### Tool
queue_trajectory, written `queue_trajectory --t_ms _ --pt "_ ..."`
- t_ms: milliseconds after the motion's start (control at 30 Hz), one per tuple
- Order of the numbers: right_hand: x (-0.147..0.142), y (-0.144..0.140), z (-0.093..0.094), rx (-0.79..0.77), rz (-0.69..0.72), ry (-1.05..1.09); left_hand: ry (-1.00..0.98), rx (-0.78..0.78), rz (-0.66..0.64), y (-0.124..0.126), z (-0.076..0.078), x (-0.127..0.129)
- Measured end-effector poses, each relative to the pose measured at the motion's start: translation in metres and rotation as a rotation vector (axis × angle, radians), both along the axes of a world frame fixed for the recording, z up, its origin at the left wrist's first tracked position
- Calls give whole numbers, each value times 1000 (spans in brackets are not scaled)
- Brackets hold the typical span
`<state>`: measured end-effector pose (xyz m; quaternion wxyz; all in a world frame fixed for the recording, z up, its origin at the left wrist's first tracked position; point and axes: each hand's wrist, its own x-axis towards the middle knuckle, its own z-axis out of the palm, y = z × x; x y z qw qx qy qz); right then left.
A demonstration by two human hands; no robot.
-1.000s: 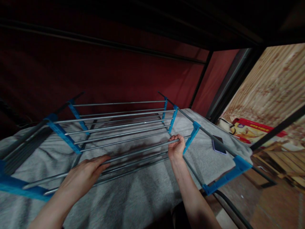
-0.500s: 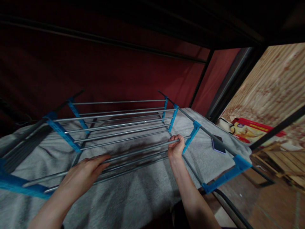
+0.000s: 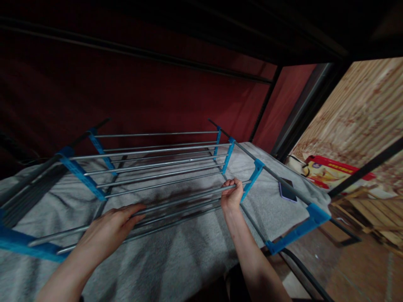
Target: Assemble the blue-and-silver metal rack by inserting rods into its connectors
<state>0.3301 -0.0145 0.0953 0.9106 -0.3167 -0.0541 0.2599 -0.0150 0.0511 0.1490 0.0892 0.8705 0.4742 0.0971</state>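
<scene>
Drying rack (image 3: 157, 167) with grey metal rods and blue plastic brackets lies flat on a bed covered by a grey blanket (image 3: 176, 256), under a dark upper bunk frame. Far left, a blue bracket (image 3: 28, 247) sits at the near corner of the rack. Left hand (image 3: 108, 230) lies palm down on the near rods, fingers (image 3: 132, 209) stretched out and loosely together, pressing rather than gripping. Moving right, right hand (image 3: 232, 195) is curled tight around one rod's end, just beside a blue bracket (image 3: 253, 176) on the side rail. Further right, a dark phone (image 3: 287, 189) lies on the blanket near the bed edge, close to the rail. Beyond it, a red box (image 3: 333, 172) sits on the floor beside wooden slats. Risk: rods could pinch the flat left fingers if the rack folds or shifts; a swinging rail could knock the phone off the edge.
</scene>
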Motion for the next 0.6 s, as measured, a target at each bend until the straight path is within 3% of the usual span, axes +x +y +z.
queue_trajectory --t_ms 333,600 --pt "0 0 3 11 -15 22 36 -68 -2 -4 6 2" --pt "-2 -1 4 -2 -25 -18 44 -37 1 -3 7 3"
